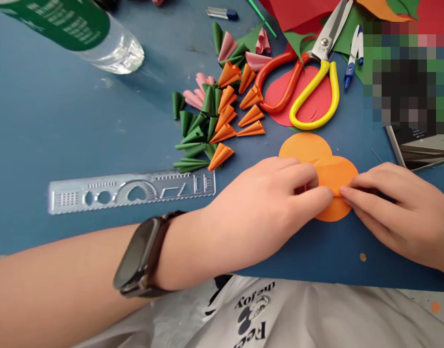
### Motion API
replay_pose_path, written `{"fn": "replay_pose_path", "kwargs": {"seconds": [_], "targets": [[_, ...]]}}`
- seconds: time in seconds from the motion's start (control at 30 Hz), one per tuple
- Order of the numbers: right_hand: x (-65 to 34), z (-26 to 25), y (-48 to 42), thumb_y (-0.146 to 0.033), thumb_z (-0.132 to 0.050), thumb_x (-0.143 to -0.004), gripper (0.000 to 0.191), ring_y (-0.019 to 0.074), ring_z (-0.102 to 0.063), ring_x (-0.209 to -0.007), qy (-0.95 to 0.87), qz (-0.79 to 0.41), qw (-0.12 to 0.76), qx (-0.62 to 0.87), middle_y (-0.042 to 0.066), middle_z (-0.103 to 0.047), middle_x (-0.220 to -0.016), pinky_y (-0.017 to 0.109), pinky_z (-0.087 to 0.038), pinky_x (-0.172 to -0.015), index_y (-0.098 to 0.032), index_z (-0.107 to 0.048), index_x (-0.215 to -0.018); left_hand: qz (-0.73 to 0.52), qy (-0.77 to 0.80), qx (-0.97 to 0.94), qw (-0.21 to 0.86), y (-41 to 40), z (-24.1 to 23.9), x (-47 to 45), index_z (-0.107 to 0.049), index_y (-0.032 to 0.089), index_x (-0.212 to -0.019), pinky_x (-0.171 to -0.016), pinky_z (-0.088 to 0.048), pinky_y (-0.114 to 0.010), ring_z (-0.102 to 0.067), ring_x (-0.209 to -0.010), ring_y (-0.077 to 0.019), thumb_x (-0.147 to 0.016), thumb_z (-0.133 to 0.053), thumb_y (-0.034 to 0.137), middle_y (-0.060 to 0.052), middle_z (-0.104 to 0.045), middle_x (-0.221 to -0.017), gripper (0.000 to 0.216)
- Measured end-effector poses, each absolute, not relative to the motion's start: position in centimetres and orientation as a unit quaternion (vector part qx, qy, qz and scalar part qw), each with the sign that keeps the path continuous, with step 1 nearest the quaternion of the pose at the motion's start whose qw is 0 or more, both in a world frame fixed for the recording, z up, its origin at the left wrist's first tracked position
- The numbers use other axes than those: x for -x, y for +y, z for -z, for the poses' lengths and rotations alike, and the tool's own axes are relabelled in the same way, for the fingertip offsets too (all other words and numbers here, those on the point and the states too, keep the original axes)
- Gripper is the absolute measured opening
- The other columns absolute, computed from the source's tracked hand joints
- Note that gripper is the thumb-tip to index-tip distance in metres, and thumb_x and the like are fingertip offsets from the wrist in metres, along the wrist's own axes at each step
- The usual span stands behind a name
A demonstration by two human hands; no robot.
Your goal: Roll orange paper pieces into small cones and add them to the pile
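Orange paper circles [304,143] lie overlapping on the blue table, and the nearer orange paper circle [340,169] has a crease or folded edge across its lower part. My left hand [258,212], a dark watch on its wrist, reaches in from the left. Its curled fingers and thumb are closed on the orange paper. From the right, my right hand [407,212] pinches that circle's right edge between thumb and forefinger. Some of the paper is hidden under my left fingers.
Rolled green, pink and orange paper cones [222,155] lie beyond my left hand. A clear ruler [135,193] is left of them, and a bottle [116,48] farther back. Scissors [325,48] rest over red paper circles [280,94]; a phone [421,147] lies to the right.
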State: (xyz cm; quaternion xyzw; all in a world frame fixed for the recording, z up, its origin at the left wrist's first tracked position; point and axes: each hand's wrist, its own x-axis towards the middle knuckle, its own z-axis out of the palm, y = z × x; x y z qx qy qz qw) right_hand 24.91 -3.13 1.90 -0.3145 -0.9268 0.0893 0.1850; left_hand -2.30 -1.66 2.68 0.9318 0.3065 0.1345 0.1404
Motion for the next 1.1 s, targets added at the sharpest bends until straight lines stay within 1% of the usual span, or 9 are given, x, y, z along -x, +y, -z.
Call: {"fn": "replay_pose_path", "kwargs": {"seconds": [0.17, 0.27, 0.37, 0.43, 0.47, 0.67, 0.73, 0.93, 1.1], "targets": [[-25.3, -1.8, -3.6, 0.0, -0.072, -0.098, 0.028, 0.0331, -0.067, -0.093, -0.941, -0.088, 0.161, 0.283, 0.016, -0.077, -0.101, 0.052, -0.063, -0.084, -0.009, -0.076, -0.124, -0.135, 0.307, -0.936, 0.111, -2.2, -3.0, 2.1, -0.083, 0.014, -0.109, -0.07, -0.057, -0.037, -0.067, -0.076, -0.0229, -0.113, -0.042, 0.013, -0.01, -0.076, -0.095, 0.041], [-25.3, -1.9, -3.7, 0.002, -0.074, -0.096, 0.028, 0.0351, -0.067, -0.095, -0.942, -0.095, 0.153, 0.284, 0.018, -0.077, -0.101, 0.054, -0.063, -0.086, -0.005, -0.077, -0.123, -0.122, 0.31, -0.938, 0.099, -2.4, -3.1, 1.9, -0.083, 0.012, -0.106, -0.068, -0.06, -0.039, -0.07, -0.079, -0.0254, -0.114, -0.04, 0.015, -0.012, -0.077, -0.096, 0.044], [-25.1, -2.0, -3.8, 0.002, -0.071, -0.098, 0.026, 0.0359, -0.069, -0.095, -0.941, -0.095, 0.153, 0.287, 0.018, -0.077, -0.099, 0.055, -0.063, -0.088, -0.005, -0.077, -0.122, -0.128, 0.298, -0.942, 0.087, -2.5, -3.3, 1.8, -0.083, 0.011, -0.105, -0.072, -0.064, -0.041, -0.075, -0.086, -0.0278, -0.115, -0.037, 0.015, -0.014, -0.081, -0.104, 0.048], [-24.9, -2.2, -3.8, 0.001, -0.067, -0.1, 0.025, 0.0355, -0.07, -0.095, -0.941, -0.088, 0.153, 0.288, 0.017, -0.077, -0.098, 0.055, -0.063, -0.088, -0.007, -0.076, -0.122, -0.136, 0.292, -0.944, 0.07, -2.8, -3.4, 1.8, -0.084, 0.011, -0.105, -0.084, -0.068, -0.044, -0.078, -0.097, -0.0294, -0.112, -0.04, 0.011, -0.015, -0.084, -0.117, 0.044], [-24.8, -2.2, -3.7, 0.0, -0.066, -0.102, 0.024, 0.0351, -0.069, -0.094, -0.942, -0.085, 0.151, 0.288, 0.016, -0.077, -0.098, 0.054, -0.063, -0.087, -0.008, -0.076, -0.123, -0.137, 0.289, -0.945, 0.061, -2.9, -3.4, 1.9, -0.084, 0.011, -0.105, -0.086, -0.068, -0.045, -0.079, -0.098, -0.0296, -0.111, -0.041, 0.009, -0.015, -0.084, -0.119, 0.043], [-24.3, -2.5, -3.6, 0.001, -0.064, -0.103, 0.02, 0.0344, -0.069, -0.091, -0.943, -0.068, 0.17, 0.279, 0.017, -0.078, -0.095, 0.053, -0.063, -0.084, -0.006, -0.076, -0.117, -0.151, 0.297, -0.942, 0.043, -3.5, -3.0, 1.7, -0.086, 0.013, -0.103, -0.08, -0.068, -0.044, -0.079, -0.093, -0.0292, -0.108, -0.039, 0.006, -0.014, -0.086, -0.113, 0.048], [-24.2, -2.5, -3.5, 0.001, -0.065, -0.102, 0.019, 0.0345, -0.069, -0.091, -0.942, -0.072, 0.171, 0.281, 0.017, -0.078, -0.095, 0.054, -0.063, -0.084, -0.006, -0.077, -0.115, -0.136, 0.29, -0.946, 0.051, -3.4, -3.0, 1.6, -0.087, 0.011, -0.108, -0.083, -0.069, -0.044, -0.08, -0.097, -0.03, -0.108, -0.042, 0.006, -0.015, -0.086, -0.116, 0.045], [-24.2, -2.4, -3.8, 0.001, -0.065, -0.1, 0.024, 0.0338, -0.071, -0.092, -0.935, -0.094, 0.17, 0.298, 0.016, -0.077, -0.095, 0.053, -0.062, -0.084, -0.008, -0.081, -0.115, -0.13, 0.271, -0.953, 0.029, -3.2, -3.4, 1.6, -0.088, 0.011, -0.107, -0.084, -0.07, -0.042, -0.082, -0.101, -0.0298, -0.108, -0.035, 0.004, -0.015, -0.086, -0.117, 0.053], [-24.2, -2.3, -3.9, -0.001, -0.066, -0.102, 0.019, 0.032, -0.069, -0.093, -0.933, -0.094, 0.178, 0.298, 0.015, -0.076, -0.096, 0.051, -0.061, -0.086, -0.005, -0.08, -0.115, -0.134, 0.286, -0.949, 0.015, -3.6, -2.9, 1.6, -0.086, 0.009, -0.109, -0.085, -0.07, -0.041, -0.083, -0.104, -0.0297, -0.11, -0.037, 0.003, -0.013, -0.086, -0.115, 0.05]]}}
